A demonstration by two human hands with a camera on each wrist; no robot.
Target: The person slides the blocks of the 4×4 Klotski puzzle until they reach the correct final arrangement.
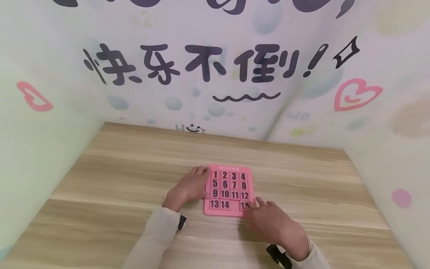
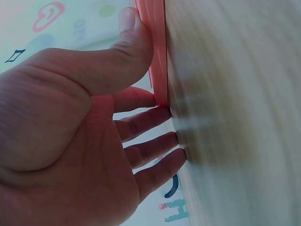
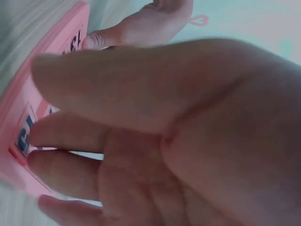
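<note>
A pink number slide puzzle [image 1: 221, 213] lies flat on the table, its tiles 1 to 14 in order. Tile 15 [image 1: 242, 206] sits in the bottom right corner, with a gap between it and tile 14. My left hand [image 1: 189, 185] rests along the puzzle's left side; in the left wrist view its thumb touches the pink edge [image 2: 160, 56], and the fairly straight fingers reach down to the tabletop. At the lower right, my right hand [image 1: 270, 222] touches tile 15 with its extended fingertips, partly covering it. Its thumb hangs over the board in the right wrist view.
The wood-grain tabletop [image 1: 117, 179] spreads around the puzzle. A white printed backdrop [image 1: 198, 104] with dark lettering stands behind it, and pale walls close in at left and right. Dark bands [image 1: 279, 256] show at both wrists.
</note>
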